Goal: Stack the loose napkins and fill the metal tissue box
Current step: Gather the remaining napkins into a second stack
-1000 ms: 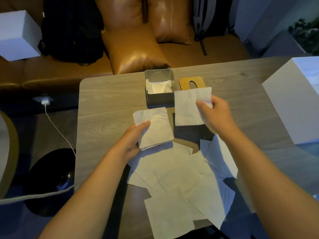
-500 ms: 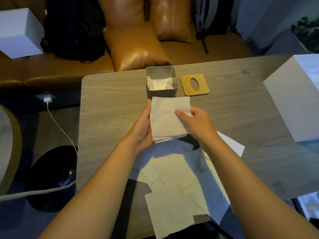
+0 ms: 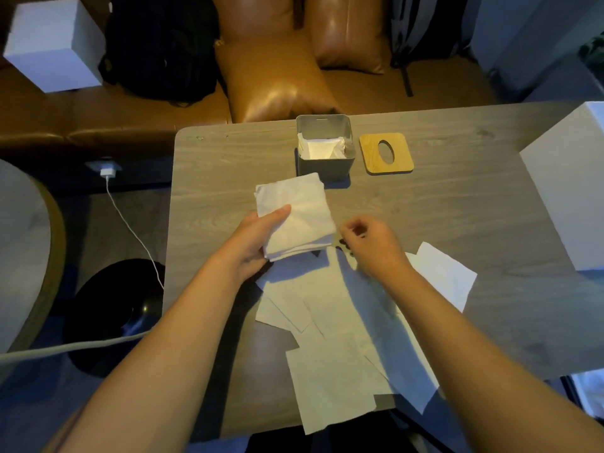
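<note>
Head view, as I see it from my remote station. My left hand grasps the stack of napkins, thumb lying across its top sheet and fingers beneath; the stack is held just above the wooden table, its far corner just in front of the metal tissue box. My right hand hovers just beside the stack's right edge with fingers loosely curled, grasping nothing that I can make out. The box stands open near the table's far edge, white tissue visible inside. Its wooden lid, pierced by an oval slot, lies flat on the table just right of the box. Loose napkins lie scattered and overlapping on the near part of the table, below both hands, some reaching past the near edge. A white cube stands at the table's right side. Beyond the table: a brown leather sofa.
</note>
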